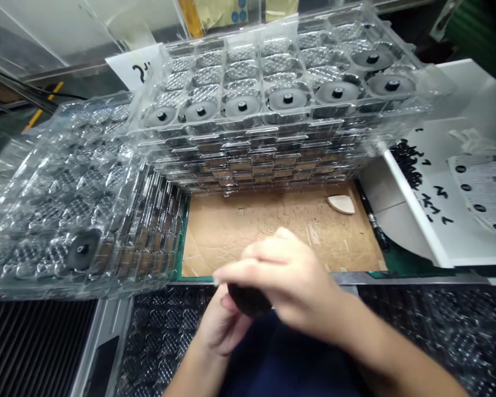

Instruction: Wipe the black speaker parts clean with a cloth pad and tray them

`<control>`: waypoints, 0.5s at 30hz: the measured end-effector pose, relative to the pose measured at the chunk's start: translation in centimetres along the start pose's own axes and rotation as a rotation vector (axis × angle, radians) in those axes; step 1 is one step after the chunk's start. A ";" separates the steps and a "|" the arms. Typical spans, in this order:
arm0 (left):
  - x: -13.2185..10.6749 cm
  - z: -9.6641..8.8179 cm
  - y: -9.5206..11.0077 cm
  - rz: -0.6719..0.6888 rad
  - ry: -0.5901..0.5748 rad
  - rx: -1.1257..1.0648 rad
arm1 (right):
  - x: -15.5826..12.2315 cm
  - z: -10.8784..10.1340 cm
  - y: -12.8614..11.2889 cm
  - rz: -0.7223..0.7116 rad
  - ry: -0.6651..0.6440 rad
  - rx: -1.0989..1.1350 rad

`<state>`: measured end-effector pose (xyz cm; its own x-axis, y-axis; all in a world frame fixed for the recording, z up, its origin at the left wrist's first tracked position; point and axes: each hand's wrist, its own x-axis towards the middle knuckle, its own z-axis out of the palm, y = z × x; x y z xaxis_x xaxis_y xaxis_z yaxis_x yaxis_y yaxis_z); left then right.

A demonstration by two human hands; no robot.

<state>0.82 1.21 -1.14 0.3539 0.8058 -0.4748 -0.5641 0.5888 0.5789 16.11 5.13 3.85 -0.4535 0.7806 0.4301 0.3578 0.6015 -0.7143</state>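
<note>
At six o'clock, below the cardboard sheet (273, 231), the right hand (291, 286) curls pinching over a small black disc (248, 301); the left hand (223, 325) pinches it from beneath; seemingly light, rigid, slick; a rim grip suits.

Black round part (248, 300), blurred, between left hand (220, 326), right hand (291, 282)

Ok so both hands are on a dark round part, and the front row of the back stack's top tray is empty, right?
Not empty. In the head view the front row of the top tray holds six grey discs, each with a dark hub. The rest stands: the left hand and the right hand both grip the dark round part.
</note>
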 end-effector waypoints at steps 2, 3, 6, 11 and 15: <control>-0.2 -0.2 0.4 0.029 -0.044 -0.033 | -0.4 -0.3 1.7 0.156 0.026 -0.020; -0.3 -0.3 0.7 0.042 -0.062 -0.055 | -1.1 -0.2 2.8 0.254 0.053 -0.051; -0.4 -0.6 1.3 0.091 -0.092 -0.106 | -4.3 1.8 5.8 0.492 0.037 -0.051; -0.2 -0.9 1.6 0.080 -0.102 -0.148 | -8.7 5.8 8.2 0.556 -0.109 0.002; -0.2 -0.3 1.5 0.065 -0.132 -0.137 | -6.0 3.6 5.5 0.574 0.070 0.000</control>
<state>-0.35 1.97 -0.40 0.4030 0.8486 -0.3426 -0.6822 0.5281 0.5056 17.84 3.12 -4.68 -0.1316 0.9913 0.0094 0.5303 0.0784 -0.8441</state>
